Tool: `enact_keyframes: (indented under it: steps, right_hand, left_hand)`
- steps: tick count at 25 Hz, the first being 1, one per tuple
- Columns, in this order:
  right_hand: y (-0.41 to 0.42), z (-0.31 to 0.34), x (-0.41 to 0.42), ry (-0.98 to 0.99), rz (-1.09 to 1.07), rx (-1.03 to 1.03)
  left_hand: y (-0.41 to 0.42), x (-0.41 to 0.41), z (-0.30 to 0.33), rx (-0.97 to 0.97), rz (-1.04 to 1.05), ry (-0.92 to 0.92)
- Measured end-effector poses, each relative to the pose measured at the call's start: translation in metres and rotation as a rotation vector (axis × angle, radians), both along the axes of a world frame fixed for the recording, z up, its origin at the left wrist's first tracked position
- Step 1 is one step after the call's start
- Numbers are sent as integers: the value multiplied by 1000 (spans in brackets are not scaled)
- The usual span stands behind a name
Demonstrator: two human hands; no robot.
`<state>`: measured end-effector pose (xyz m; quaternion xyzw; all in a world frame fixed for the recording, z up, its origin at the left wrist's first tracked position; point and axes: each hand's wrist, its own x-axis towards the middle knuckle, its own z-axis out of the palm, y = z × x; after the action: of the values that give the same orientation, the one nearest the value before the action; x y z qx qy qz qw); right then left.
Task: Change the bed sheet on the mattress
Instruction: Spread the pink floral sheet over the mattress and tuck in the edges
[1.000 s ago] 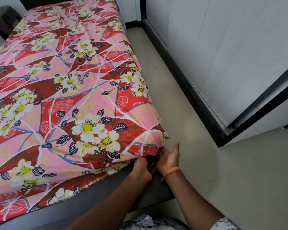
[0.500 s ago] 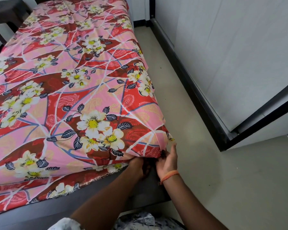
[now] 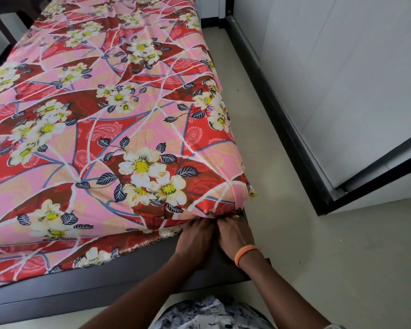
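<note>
A pink and red floral bed sheet covers the mattress, pulled smooth across the top. Its near right corner is gathered into a bunch at the mattress's lower edge. My left hand and my right hand, which has an orange band at the wrist, sit side by side right under that corner. Both hands curl their fingers into the gathered cloth, and the fingertips are hidden under it. A frayed strip of the sheet hangs loose over the dark bed frame to the left of my hands.
A pale tiled floor runs along the bed's right side. A white wardrobe with a black frame lines that aisle, with a sliding door corner close to the bed corner. A dark piece of furniture stands at the far left.
My right hand, spread with the thumb out a second ago, has closed in on the gathered corner beside my left hand. The view has come closer to the corner.
</note>
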<state>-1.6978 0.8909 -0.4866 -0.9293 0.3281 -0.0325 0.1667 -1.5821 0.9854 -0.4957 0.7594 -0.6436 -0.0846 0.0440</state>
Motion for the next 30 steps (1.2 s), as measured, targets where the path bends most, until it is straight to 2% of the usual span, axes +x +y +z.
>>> enact_keyframes:
  steps: [2, 4, 8, 11, 13, 15, 17, 20, 22, 24, 26, 30]
  right_hand:
    - [0, -10, 0, 213, 88, 73]
    - [-4, -16, 4, 325, 95, 126]
    - [-18, -24, 23, 241, -171, 349]
    - [-15, -23, 25, 231, -195, 377]
    - [-10, -20, 21, 225, -169, 428]
    - [-8, -16, 11, 324, -34, 427]
    - [-6, -10, -4, 390, 102, 380]
    - [5, 4, -11, 225, 162, 206]
    - [13, 5, 0, 111, 291, 98]
    - [22, -1, 20, 32, 454, 47]
    - [34, -3, 40, 90, 523, 88]
    - [43, -1, 75, 295, 340, 255]
  left_hand:
    - [0, -1, -5, 205, -3, 36]
    - [-6, 0, -6, 325, 14, 74]
    - [-32, 16, -6, 484, -26, 64]
    - [-32, 17, -10, 477, 38, 151]
    - [-26, 9, -8, 447, 27, 101]
    - [-15, 5, -4, 359, -15, 77]
    - [-2, 10, -2, 264, -107, 152]
    - [18, 23, 3, 102, -166, 245]
    - [28, 33, 11, 11, -80, 158]
    - [42, 45, 19, 22, 81, 64]
    - [64, 58, 15, 119, 207, 62]
    - [90, 77, 3, 345, 264, 121]
